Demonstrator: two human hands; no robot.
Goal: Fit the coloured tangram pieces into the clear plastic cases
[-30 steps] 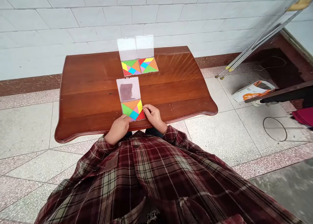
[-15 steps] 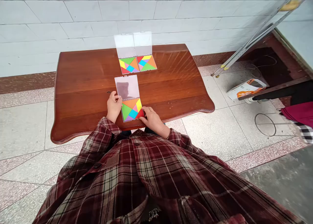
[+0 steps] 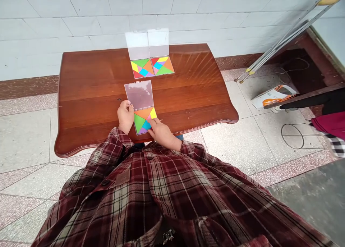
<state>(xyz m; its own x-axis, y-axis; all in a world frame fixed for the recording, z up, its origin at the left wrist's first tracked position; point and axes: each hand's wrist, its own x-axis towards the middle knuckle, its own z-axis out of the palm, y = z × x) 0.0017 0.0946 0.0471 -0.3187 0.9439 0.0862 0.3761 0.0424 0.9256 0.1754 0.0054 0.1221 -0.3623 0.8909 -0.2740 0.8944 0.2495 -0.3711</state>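
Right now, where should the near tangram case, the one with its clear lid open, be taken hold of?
Probably by its tray's side edges, from the near side: the clear lid lies open, hinged on, and would likely swing if lifted. The left hand sits at the tray's left edge; the right hand touches the tangram tiles.

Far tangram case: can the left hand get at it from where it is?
Probably yes, with a stretch: the left hand is at the near case's lid, and only the table's bare wood lies between it and the far case, going round that lid.
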